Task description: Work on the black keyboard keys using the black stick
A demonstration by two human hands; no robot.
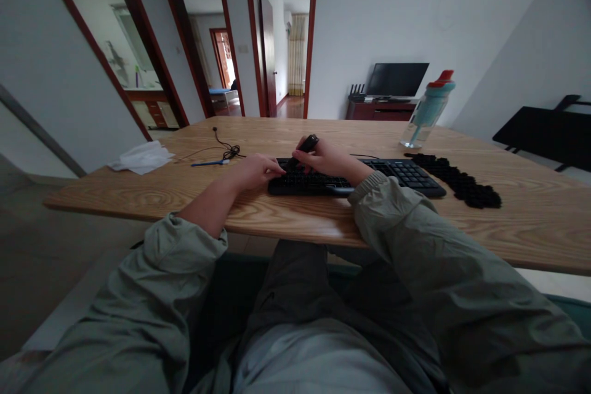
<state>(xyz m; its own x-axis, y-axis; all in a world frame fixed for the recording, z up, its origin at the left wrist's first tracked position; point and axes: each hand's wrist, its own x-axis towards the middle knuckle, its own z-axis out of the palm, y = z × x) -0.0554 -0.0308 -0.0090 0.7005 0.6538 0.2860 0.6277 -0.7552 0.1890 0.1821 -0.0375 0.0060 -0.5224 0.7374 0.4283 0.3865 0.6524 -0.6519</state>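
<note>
A black keyboard [401,175] lies near the table's front edge, partly covered by my hands and right forearm. My right hand [323,157] is closed around a thick, black-handled tool [308,144], held tilted over the keyboard's left part. The tool's lower end is too dark to make out. My left hand [258,171] reaches in from the left, its fingers pinched together at the keyboard's left end, close to the tool's lower end. Anything between those fingertips is too small to see. To the keyboard's right lies a band of small black pieces [455,180], perhaps loose keycaps.
On the left of the wooden table [295,221] lie crumpled white tissue [144,157], a blue brush-like stick [207,164] and a coiled black cable [231,151]. A water bottle [427,111] with a red lid stands at the back right.
</note>
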